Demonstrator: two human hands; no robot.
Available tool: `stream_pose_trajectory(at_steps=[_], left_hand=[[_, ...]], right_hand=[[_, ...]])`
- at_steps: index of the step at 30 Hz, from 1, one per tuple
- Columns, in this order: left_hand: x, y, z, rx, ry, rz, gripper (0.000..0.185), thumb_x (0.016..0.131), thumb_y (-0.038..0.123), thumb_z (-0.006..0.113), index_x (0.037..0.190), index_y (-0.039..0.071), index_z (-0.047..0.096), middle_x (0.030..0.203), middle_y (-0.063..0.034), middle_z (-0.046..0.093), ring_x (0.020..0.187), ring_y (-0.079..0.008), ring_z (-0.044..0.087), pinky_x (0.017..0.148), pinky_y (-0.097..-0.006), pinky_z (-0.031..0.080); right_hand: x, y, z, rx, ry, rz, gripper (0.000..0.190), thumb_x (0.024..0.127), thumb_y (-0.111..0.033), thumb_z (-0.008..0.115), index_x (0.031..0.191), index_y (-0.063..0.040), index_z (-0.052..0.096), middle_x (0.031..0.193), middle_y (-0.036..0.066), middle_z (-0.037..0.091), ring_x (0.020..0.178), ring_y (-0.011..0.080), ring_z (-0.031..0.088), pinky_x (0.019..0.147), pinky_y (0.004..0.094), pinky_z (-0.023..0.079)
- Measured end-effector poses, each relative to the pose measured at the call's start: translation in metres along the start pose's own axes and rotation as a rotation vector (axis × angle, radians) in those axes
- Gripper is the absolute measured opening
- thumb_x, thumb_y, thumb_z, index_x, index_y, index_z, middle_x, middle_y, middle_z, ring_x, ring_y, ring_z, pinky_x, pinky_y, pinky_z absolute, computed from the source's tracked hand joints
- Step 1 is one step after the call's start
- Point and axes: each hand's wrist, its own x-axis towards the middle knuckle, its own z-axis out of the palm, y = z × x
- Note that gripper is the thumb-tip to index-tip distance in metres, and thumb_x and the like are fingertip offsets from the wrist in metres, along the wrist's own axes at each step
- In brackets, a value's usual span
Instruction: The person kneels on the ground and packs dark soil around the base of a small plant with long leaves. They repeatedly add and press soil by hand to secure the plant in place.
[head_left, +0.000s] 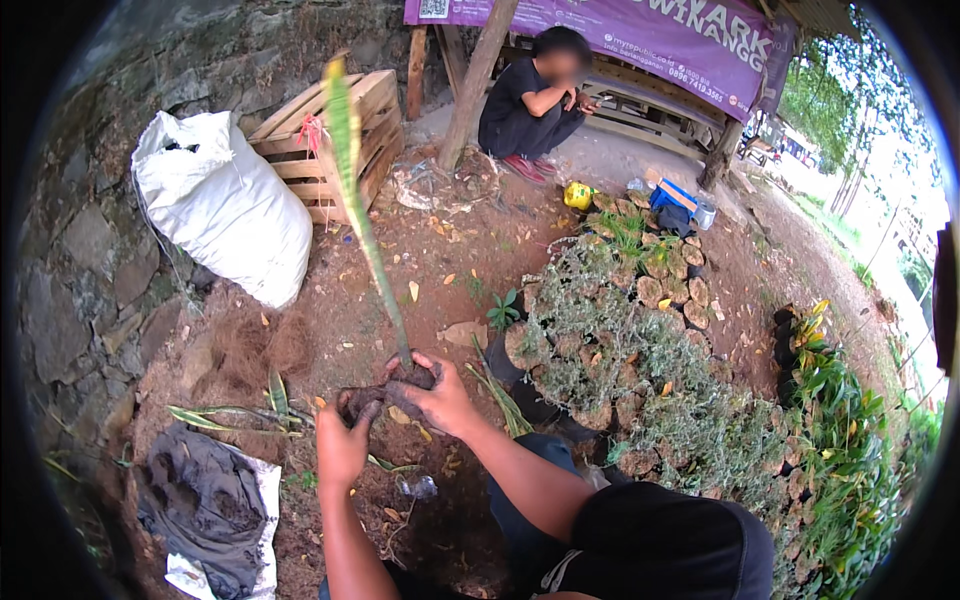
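Note:
A long snake plant leaf (360, 217) with yellow-green edges stands nearly upright above my hands. Dark, muddy matter covers its base, and my right hand (431, 394) is closed around that base. Touching the same muddy lump from the left is my left hand (352, 427), its fingers curled and soiled; whether it grips part of the lump is hard to tell. More variegated leaves (240, 416) lie on the soil to the left. Below them, dark wet mud (202, 502) is heaped on a white sheet (266, 506). Brown fibre (251, 345) lies in a loose pile behind the leaves.
A full white sack (232, 202) leans by a wooden crate (307, 169) and a stone wall (90, 247). Many potted plants (600, 345) crowd the right side. A person (536, 105) squats near a wooden post (476, 82). Green leafy plants (840, 450) line the far right.

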Motion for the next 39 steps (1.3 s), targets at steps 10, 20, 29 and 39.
stream_pose_trajectory(at_steps=[10,20,29,39], left_hand=[[-0.009,-0.004,0.012,0.193,0.204,-0.057,0.029,0.094,0.013,0.069,0.115,-0.006,0.066,0.110,-0.0265,0.065,0.100,-0.0393,0.061,0.095,-0.0456,0.046],[0.006,-0.008,0.017,-0.437,0.115,-0.128,0.029,0.092,0.015,0.074,0.107,-0.009,0.067,0.095,-0.0132,0.070,0.088,-0.0216,0.066,0.083,-0.0356,0.052],[0.004,-0.002,0.024,-0.703,0.205,-0.352,0.030,0.098,0.027,0.069,0.105,-0.002,0.068,0.091,-0.0073,0.071,0.074,-0.0172,0.064,0.078,-0.0319,0.052],[0.001,0.006,0.017,-0.318,0.197,-0.203,0.026,0.092,0.012,0.073,0.110,-0.005,0.067,0.102,-0.0091,0.072,0.090,-0.0178,0.065,0.087,-0.0338,0.050]], right_hand=[[-0.002,-0.017,0.008,-0.038,0.027,-0.044,0.026,0.087,0.001,0.073,0.111,0.000,0.062,0.104,0.003,0.065,0.094,0.0105,0.062,0.085,0.0277,0.053],[-0.003,-0.012,0.011,-0.005,0.058,-0.018,0.025,0.089,0.000,0.071,0.111,0.000,0.062,0.103,0.004,0.066,0.089,0.0100,0.063,0.079,0.0258,0.053],[-0.005,-0.016,0.017,0.020,0.079,0.010,0.024,0.088,0.003,0.070,0.111,-0.001,0.062,0.099,0.003,0.067,0.085,0.0091,0.063,0.074,0.0247,0.053],[-0.004,-0.017,0.016,-0.054,0.088,-0.046,0.019,0.089,0.002,0.069,0.107,-0.003,0.064,0.093,-0.001,0.064,0.081,0.0064,0.057,0.071,0.0240,0.048]])
